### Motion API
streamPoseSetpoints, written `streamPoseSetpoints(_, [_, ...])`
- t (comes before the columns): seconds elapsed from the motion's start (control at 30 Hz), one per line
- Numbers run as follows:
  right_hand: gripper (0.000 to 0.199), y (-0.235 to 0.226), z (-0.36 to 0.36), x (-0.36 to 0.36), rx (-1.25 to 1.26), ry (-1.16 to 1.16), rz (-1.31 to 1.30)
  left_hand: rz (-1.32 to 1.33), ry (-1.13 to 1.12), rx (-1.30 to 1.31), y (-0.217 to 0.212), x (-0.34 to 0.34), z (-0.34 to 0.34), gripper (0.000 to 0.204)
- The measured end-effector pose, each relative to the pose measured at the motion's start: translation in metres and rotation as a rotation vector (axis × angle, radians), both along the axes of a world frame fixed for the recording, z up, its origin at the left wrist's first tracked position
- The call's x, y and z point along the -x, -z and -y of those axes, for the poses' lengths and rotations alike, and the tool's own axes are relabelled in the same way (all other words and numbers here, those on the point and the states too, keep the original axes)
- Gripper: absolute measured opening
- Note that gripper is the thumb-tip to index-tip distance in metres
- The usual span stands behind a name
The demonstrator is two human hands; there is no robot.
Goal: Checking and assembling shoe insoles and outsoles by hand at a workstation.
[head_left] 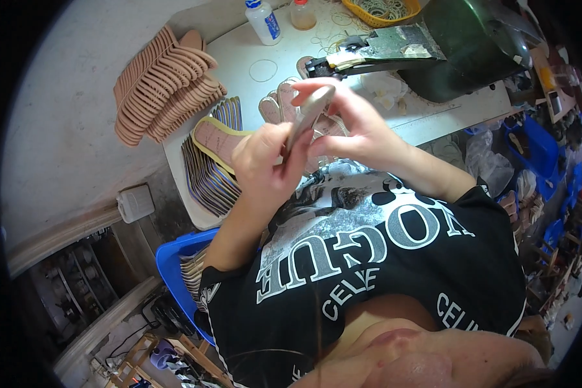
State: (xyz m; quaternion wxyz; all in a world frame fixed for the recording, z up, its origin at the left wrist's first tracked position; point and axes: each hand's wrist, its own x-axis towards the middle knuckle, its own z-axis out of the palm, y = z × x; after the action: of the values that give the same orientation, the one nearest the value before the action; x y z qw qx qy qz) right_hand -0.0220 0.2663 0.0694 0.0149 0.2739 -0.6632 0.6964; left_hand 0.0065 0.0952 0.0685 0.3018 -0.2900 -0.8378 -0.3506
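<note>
My left hand (265, 161) is closed around the lower part of a shoe insole (309, 118), held up almost edge-on in front of my chest. The fingers of my right hand (359, 123) curl over the upper end of the same insole, its thumb lower down near the side. Just left of my left hand, a pinkish insole with a yellow rim (215, 143) tops a long row of stacked insoles (207, 184) with dark and light edges. Behind my hands, more pinkish insoles (270, 110) lie on the white table, partly hidden by the hands.
Tan sole pieces (165, 84) are stacked beyond the table's left side. A dark green machine (462, 52) with a long arm (388, 48) stands at the back right. White bottle (263, 22), small jar (302, 16) and yellow basket (381, 11) sit behind. A blue bin (174, 271) stands lower left.
</note>
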Motion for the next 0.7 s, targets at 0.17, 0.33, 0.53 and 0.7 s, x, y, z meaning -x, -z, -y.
streamPoseSetpoints(0.17, [0.037, 0.048, 0.010, 0.004, -0.107, -0.211, 0.256, 0.509, -0.201, -0.538, 0.040, 0.011, 0.022, 0.027])
streamPoseSetpoints(0.33, [0.057, 0.090, 0.030, 0.029, -0.712, 0.038, 0.023, 0.809, -0.971, 0.455, 0.087, 0.016, 0.089, 0.098])
streamPoseSetpoints(0.53, [0.064, 0.110, 0.029, 0.002, -0.959, -0.057, -0.255, 0.855, -0.870, 0.166, 0.083, 0.005, 0.088, 0.105])
streamPoseSetpoints(0.7, [0.059, 0.094, 0.025, 0.014, -0.598, -0.301, -0.089, 0.621, -0.753, -0.025, 0.062, -0.003, 0.066, 0.111])
